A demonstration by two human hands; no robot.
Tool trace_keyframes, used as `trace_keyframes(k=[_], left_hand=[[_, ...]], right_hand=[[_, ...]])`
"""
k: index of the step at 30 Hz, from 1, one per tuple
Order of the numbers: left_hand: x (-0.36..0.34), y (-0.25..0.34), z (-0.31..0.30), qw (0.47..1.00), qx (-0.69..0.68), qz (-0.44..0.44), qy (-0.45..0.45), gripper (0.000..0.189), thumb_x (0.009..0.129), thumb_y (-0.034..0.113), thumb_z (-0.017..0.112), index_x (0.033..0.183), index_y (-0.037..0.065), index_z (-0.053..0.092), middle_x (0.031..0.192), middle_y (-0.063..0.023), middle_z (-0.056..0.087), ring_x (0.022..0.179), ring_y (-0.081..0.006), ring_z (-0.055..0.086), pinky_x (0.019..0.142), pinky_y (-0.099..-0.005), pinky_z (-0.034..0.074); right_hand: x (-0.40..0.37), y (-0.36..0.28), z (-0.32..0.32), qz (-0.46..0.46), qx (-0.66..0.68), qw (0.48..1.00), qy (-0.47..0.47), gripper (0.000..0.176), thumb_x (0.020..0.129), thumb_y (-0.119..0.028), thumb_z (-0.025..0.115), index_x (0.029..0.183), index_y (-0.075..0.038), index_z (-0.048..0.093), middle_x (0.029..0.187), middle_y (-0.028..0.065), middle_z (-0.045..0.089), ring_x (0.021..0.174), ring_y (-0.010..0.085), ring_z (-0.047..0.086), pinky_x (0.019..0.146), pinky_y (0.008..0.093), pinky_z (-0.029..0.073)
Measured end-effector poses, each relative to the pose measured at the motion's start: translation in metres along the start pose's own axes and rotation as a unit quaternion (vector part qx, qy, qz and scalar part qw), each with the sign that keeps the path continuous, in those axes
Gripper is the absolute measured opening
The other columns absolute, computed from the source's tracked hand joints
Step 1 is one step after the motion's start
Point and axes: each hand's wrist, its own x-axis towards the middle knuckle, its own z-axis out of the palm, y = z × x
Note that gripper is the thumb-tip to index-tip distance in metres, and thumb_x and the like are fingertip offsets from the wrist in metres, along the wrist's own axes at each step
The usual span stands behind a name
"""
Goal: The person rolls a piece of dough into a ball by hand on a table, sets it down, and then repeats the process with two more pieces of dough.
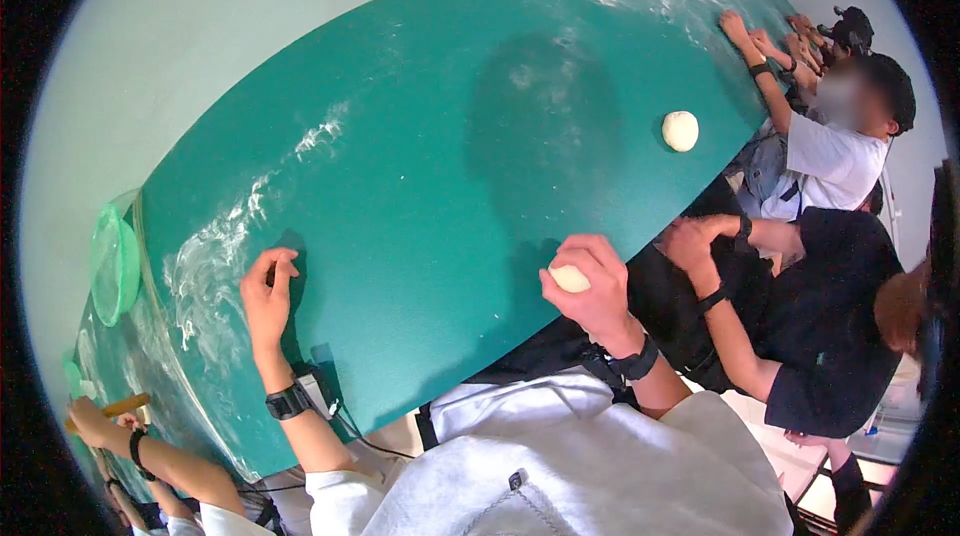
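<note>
At the near edge of the flour-streaked green counter [430, 166], a small dough ball [570, 279] is pinched securely in the curled fingers of the right hand [592, 296], while the left hand [268, 298] is rested empty, fingers loosely bent, with a second dough ball [680, 131] set aside far right.

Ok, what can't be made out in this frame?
Head view only.
1. The dough in the right hand: fingers cover most of it.
2. The left hand: curled; whether it pinches anything is too small to tell.
3. The bowl: inside hidden, seen edge-on at the lens rim.
4. The rolling pin: one end covered by a co-worker's hand.
</note>
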Motion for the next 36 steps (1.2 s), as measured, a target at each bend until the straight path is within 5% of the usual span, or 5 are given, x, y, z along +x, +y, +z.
trace_keyframes(k=[5,10,14,27,36], left_hand=[[-0.001,-0.002,-0.001,1.000,-0.002,0.000,0.003,0.019,0.100,0.018,0.059,0.099,0.004,0.071,0.069,0.0026,0.060,0.061,-0.0031,0.045,0.054,-0.0236,0.031],[0.001,-0.004,0.000,1.000,0.002,0.002,-0.005,0.020,0.100,0.018,0.058,0.099,0.003,0.071,0.069,0.0023,0.061,0.061,-0.0032,0.045,0.053,-0.0235,0.031],[0.000,0.000,0.002,1.000,-0.018,0.013,0.003,0.019,0.100,0.017,0.058,0.099,0.003,0.071,0.069,0.0023,0.061,0.061,-0.0035,0.045,0.054,-0.0234,0.032],[0.001,-0.058,-0.012,0.999,-0.039,0.011,-0.026,0.021,0.102,0.016,0.052,0.101,0.000,0.066,0.087,-0.0028,0.062,0.076,-0.0113,0.053,0.069,-0.0266,0.044],[0.002,-0.019,-0.006,0.999,-0.015,-0.013,-0.031,0.019,0.100,0.017,0.056,0.101,0.003,0.069,0.083,-0.0010,0.062,0.076,-0.0111,0.057,0.070,-0.0248,0.044]], right_hand=[[0.008,-0.022,-0.005,0.032,0.036,0.992,0.114,0.029,0.067,-0.012,0.083,0.089,-0.009,0.065,0.102,0.0122,0.063,0.087,0.0293,0.064,0.074,0.0390,0.055],[-0.001,-0.010,0.007,-0.009,-0.030,0.999,-0.019,0.029,0.066,-0.012,0.083,0.089,-0.009,0.064,0.103,0.0122,0.062,0.088,0.0302,0.064,0.074,0.0405,0.055],[0.001,-0.013,0.006,0.019,0.024,0.995,0.096,0.028,0.065,-0.013,0.082,0.087,-0.010,0.065,0.102,0.0097,0.063,0.088,0.0298,0.064,0.073,0.0397,0.055],[0.013,-0.013,0.018,0.050,0.049,0.994,0.084,0.024,0.068,-0.011,0.082,0.087,-0.011,0.067,0.101,0.0091,0.060,0.093,0.0276,0.061,0.079,0.0389,0.052],[0.016,-0.008,0.011,0.059,0.006,0.997,-0.047,0.030,0.069,-0.017,0.083,0.095,-0.012,0.070,0.108,0.0106,0.060,0.097,0.0301,0.063,0.083,0.0404,0.054]])
